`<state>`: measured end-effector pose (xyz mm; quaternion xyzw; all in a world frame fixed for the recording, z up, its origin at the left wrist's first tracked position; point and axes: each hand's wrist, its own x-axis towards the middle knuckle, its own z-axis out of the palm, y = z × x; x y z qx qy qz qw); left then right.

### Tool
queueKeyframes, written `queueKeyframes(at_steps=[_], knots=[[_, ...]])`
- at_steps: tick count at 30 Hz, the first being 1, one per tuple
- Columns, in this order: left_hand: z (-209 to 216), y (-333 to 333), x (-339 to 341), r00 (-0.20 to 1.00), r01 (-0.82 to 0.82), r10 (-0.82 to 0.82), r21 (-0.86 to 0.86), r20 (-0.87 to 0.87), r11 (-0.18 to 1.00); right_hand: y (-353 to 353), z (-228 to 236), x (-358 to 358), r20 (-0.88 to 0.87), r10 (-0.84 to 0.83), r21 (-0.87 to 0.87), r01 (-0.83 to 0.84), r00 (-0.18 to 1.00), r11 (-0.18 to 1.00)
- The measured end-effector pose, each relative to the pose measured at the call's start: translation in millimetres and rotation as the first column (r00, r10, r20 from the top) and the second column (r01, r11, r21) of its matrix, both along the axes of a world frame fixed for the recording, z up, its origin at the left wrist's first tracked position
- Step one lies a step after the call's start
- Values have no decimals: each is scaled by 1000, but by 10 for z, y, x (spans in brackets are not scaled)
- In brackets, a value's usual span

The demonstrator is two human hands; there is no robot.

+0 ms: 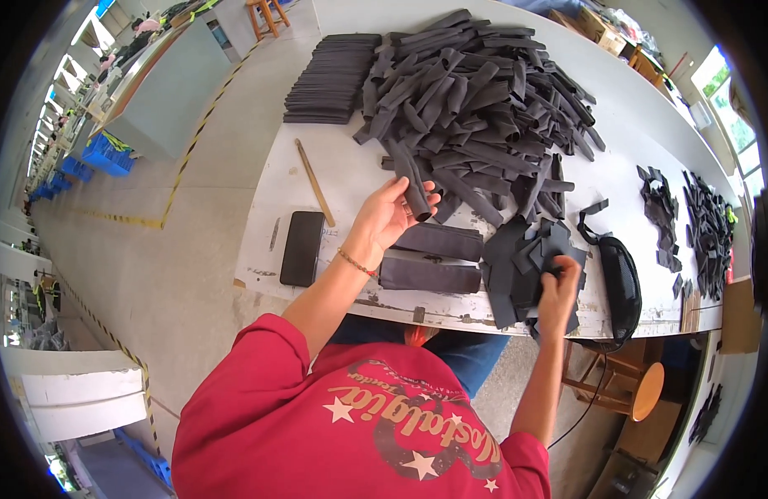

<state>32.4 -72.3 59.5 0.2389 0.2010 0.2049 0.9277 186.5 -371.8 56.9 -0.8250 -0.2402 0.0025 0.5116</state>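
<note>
Loosely, one dark fabric tube [411,179] is held over the white table [351,170] between the thumb and slightly parted fingers of the left hand [391,218]. The right hand [557,295] is bent onto dark patches [509,279], its fingers bunched; whether one is pinched cannot be told. Two flat dark strips [430,276] and one wooden stick [315,183] are seen. Pale lettering is printed on the red shirt [267,416].
</note>
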Motion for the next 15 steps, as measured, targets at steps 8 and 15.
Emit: queueKeyframes(at_steps=[8,15], knots=[[-74,-129,1,995,87,-82,105,-54,991,520,188,-858,181,344,-119,-327,921,938],[-24,-204,5,995,79,-72,114,-63,990,643,395,-803,456,364,-200,-305,812,931]])
